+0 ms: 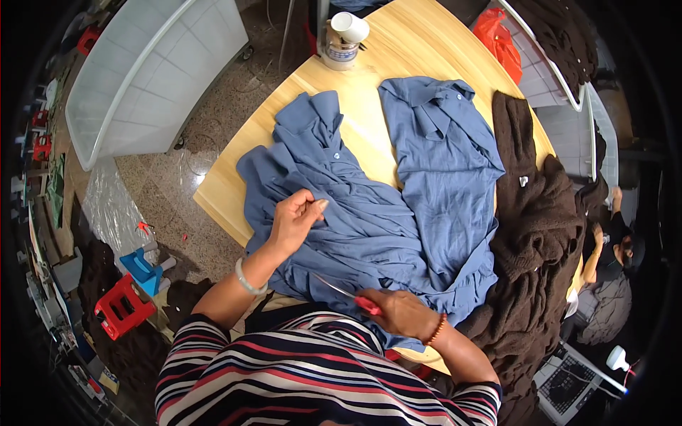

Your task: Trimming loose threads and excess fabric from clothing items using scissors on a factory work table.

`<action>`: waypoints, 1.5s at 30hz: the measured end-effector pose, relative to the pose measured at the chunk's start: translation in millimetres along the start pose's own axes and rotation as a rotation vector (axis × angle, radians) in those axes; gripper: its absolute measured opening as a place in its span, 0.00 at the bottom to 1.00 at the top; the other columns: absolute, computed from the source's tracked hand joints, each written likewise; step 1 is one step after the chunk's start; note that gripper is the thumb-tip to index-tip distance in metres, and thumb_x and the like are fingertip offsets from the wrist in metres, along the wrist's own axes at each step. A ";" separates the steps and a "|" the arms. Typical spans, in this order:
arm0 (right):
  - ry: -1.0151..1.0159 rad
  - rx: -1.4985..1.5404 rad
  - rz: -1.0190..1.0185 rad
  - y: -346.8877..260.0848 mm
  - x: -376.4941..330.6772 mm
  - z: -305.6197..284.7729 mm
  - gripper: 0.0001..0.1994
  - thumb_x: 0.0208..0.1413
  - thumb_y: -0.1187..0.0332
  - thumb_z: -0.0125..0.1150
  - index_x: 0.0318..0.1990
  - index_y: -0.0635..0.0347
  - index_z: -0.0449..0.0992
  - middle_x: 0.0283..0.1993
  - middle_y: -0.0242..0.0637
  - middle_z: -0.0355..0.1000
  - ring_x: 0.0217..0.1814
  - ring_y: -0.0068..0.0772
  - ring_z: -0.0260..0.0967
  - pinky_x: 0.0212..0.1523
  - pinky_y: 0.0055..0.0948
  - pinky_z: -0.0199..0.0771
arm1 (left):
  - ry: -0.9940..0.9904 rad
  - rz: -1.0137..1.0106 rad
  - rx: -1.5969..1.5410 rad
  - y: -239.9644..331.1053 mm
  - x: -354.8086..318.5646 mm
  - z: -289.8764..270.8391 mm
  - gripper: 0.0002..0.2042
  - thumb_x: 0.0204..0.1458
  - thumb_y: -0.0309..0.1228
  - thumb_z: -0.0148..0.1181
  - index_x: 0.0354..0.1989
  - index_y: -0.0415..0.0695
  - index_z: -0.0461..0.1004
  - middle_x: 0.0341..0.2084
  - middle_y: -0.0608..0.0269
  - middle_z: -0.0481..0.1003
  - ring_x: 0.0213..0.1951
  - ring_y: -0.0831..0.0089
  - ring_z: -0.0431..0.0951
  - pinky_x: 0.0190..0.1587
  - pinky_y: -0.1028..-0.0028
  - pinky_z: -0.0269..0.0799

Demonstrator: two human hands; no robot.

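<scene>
Head view: a person's right hand, its grip closed on a red-handled tool, aims a slim blade up and leftward, low over a rumpled blue garment on the counter. Cloth lies ahead and left of that grip, its long axis slanting from an upper-left collar toward lower right. Nearer the collar, the left hand hovers with thumb and fingers drawn together; whether that grip pinches anything cannot be told. Right of the garment lies more folded blue cloth, then dark brown knitwear.
</scene>
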State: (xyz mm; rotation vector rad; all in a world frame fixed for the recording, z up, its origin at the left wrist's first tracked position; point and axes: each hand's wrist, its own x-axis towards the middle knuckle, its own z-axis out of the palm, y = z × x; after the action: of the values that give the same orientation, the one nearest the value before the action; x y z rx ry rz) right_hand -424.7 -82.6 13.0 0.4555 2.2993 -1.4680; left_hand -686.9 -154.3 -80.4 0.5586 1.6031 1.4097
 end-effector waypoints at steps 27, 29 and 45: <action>0.476 0.064 0.169 33.7 -7.7 -92.5 0.22 0.53 0.72 0.61 0.57 0.66 0.68 0.47 0.59 0.71 0.50 0.60 0.70 0.50 0.40 0.71 | -0.099 0.575 0.952 6.8 48.8 15.1 0.22 0.42 0.27 0.70 0.48 0.40 0.73 0.42 0.52 0.69 0.46 0.54 0.69 0.50 0.62 0.66; 0.468 0.012 0.142 31.8 -7.1 -86.1 0.23 0.53 0.72 0.61 0.57 0.65 0.67 0.45 0.58 0.72 0.48 0.59 0.71 0.47 0.42 0.72 | -0.018 0.620 0.980 8.9 45.1 15.2 0.22 0.39 0.23 0.70 0.46 0.40 0.73 0.40 0.53 0.69 0.44 0.56 0.69 0.48 0.63 0.66; 0.390 -0.040 0.154 -2.9 -33.6 -68.6 0.22 0.54 0.69 0.61 0.57 0.60 0.68 0.38 0.54 0.75 0.38 0.55 0.74 0.37 0.43 0.74 | -0.498 -0.044 0.302 39.5 -10.4 -11.3 0.10 0.49 0.21 0.65 0.31 0.41 0.68 0.27 0.71 0.68 0.32 0.86 0.67 0.35 0.83 0.65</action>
State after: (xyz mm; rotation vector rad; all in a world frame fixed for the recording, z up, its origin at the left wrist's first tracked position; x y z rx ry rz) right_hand -405.9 -23.5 57.8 0.9573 2.5089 -1.3504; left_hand -700.1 -158.9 -40.4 0.9617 1.4094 0.9020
